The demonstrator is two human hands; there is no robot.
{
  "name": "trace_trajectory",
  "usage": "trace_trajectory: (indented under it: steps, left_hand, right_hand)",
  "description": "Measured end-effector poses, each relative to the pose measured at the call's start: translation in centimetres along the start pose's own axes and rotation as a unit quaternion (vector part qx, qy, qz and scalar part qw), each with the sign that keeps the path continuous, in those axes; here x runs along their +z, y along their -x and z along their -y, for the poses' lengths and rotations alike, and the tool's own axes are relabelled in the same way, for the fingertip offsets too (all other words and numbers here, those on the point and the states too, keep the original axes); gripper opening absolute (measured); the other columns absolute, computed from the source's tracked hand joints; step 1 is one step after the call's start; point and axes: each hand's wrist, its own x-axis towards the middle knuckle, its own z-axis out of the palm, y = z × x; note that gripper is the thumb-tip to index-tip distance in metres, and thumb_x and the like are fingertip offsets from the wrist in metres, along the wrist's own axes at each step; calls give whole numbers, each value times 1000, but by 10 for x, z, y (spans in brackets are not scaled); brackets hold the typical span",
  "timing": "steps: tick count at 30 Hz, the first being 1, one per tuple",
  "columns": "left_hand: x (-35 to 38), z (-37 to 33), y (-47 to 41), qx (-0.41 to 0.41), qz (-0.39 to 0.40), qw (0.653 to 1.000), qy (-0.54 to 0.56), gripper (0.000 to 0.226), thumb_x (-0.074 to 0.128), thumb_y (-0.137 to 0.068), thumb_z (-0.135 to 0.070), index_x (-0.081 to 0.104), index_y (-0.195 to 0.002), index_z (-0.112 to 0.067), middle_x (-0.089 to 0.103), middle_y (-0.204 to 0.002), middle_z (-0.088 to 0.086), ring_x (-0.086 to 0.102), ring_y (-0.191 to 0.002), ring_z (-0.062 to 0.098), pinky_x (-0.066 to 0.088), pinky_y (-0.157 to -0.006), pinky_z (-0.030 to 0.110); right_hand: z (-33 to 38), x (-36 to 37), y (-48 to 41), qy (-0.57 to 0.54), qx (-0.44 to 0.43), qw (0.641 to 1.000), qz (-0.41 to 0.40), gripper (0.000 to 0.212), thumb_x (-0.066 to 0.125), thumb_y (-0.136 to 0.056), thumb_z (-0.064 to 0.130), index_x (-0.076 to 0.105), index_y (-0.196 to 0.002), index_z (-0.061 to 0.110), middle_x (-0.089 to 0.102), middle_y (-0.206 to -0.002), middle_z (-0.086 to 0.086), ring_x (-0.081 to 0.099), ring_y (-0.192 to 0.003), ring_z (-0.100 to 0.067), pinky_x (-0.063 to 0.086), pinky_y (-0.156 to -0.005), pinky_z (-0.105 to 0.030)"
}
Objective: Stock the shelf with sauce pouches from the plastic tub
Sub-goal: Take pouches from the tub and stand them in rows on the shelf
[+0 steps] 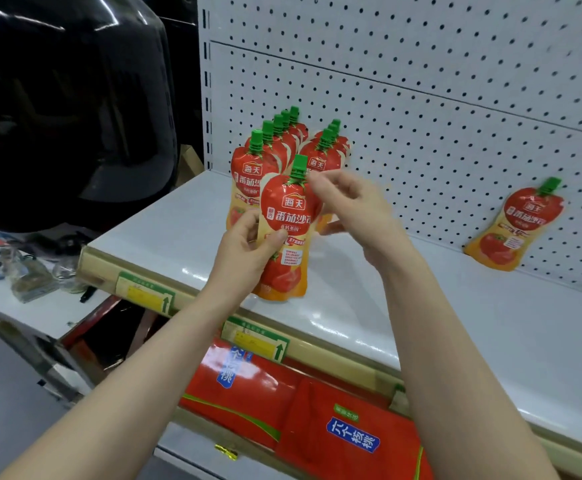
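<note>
— What do we hold?
— Our left hand point(248, 244) grips a red sauce pouch point(287, 209) round its middle, thumb on the front. The pouch is upright at the front of the white shelf point(421, 306), just before two rows of pouches point(248, 168).
— And our right hand point(355, 209)?
— It is by the green cap point(299, 166), fingers half bent. It is blurry, so we cannot tell if it pinches anything.
— More?
— A lone pouch point(518, 226) leans on the back wall point(455, 98), well apart.

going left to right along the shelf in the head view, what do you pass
big black glossy object → left hand → sauce pouch it grips → right hand → lone pouch leaning on the pegboard. The standing pouch rows behind the held one overlap it, so they are left out.
</note>
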Motion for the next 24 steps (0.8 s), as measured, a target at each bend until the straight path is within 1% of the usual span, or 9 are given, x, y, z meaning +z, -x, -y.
trace_trajectory:
  steps: [1,2,4,9,14,17,19,22,24]
  left_hand:
    - [4,0,0,-1,10,1000,-3,29,64,-90,-19,59,-119,-16,70,-112,-1,68,-103,11,56,-85,26]
    - [8,1,0,-3,19,1000,-11,28,64,-91,-19,59,-118,-17,70,-111,-2,68,-103,10,56,-85,26]
    - [15,4,0,-3,29,999,-31,27,64,-91,-20,60,-118,-16,71,-110,-3,67,-102,8,55,-86,26]
    - [17,16,2,23,2,993,-120,30,65,-90,-18,61,-120,-20,68,-115,-6,63,-103,2,53,-91,25]
    - [22,31,-3,21,43,973,-227,43,63,-92,-23,54,-133,-22,57,-132,-6,53,-116,7,43,-96,22]
    - [26,39,-14,20,66,954,-291,52,60,-92,-19,45,-142,-20,51,-141,0,48,-126,13,42,-104,31]
    - [27,44,-24,13,68,945,-320,56,60,-92,-20,41,-145,-18,46,-146,2,44,-133,18,40,-109,40]
    - [30,50,-37,4,72,937,-341,59,60,-92,-20,38,-147,-16,41,-150,3,38,-138,21,38,-110,43]
    - [32,52,-44,-1,69,936,-345,60,61,-92,-21,37,-147,-17,38,-152,2,35,-140,21,36,-111,44]
  right_hand:
    - [0,-2,5,-3,5,999,42,24,68,-91,31,67,-108,14,74,-91,2,70,-76,-9,56,-60,-25]
    - [0,-4,7,-3,3,999,52,21,69,-91,22,67,-109,11,75,-89,2,71,-75,-8,56,-59,-24]
    - [-4,-13,8,-9,4,999,31,13,68,-91,14,69,-104,11,75,-84,3,71,-72,-6,56,-58,-22]
    - [-18,-35,2,-30,8,998,-62,8,67,-92,12,71,-92,18,74,-78,2,67,-66,-8,54,-58,-20]
    - [-32,-39,-18,-24,12,993,-117,10,67,-92,16,71,-85,23,75,-81,-2,68,-68,-10,52,-58,-23]
    - [-36,-31,-35,-29,9,992,-123,5,67,-92,16,72,-92,19,75,-82,-1,69,-67,-7,53,-58,-22]
    - [-39,-25,-48,-15,3,992,-127,8,68,-91,18,73,-96,17,76,-83,-1,71,-72,-12,57,-62,-28]
    - [-41,-16,-64,-5,-7,991,-134,15,69,-90,21,75,-101,13,77,-90,-3,74,-82,-17,61,-74,-39]
    - [-43,-12,-73,6,-21,992,-127,7,69,-90,22,75,-93,21,77,-91,-2,74,-85,-18,61,-78,-44]
